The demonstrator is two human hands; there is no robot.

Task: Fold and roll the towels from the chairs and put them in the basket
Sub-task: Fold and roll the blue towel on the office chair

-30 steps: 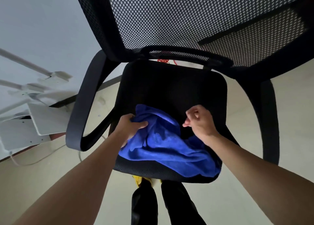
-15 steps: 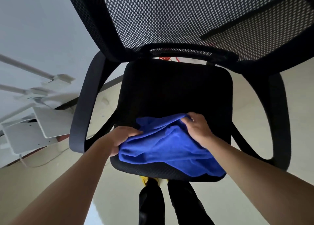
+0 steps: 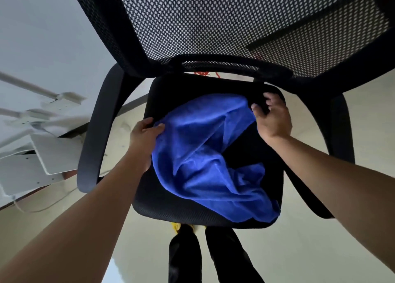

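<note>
A blue towel [image 3: 205, 154] lies crumpled and partly spread on the black seat [image 3: 192, 214] of a mesh office chair. My left hand [image 3: 143, 134] pinches the towel's left edge between thumb and fingers. My right hand [image 3: 271, 115] grips the far right corner near the back of the seat, stretching the top edge between both hands. The towel's lower part trails loose toward the seat's front right corner. No basket is in view.
The chair's mesh backrest [image 3: 235, 19] rises ahead, with black armrests on the left [image 3: 96, 133] and right [image 3: 339, 145]. White furniture [image 3: 42, 154] and a cable stand to the left on the pale floor. My dark trouser legs [image 3: 213, 255] are below the seat.
Both hands have moved apart and toward the back of the seat, pulling the bunched towel open; the right hand went from empty to holding a corner.
</note>
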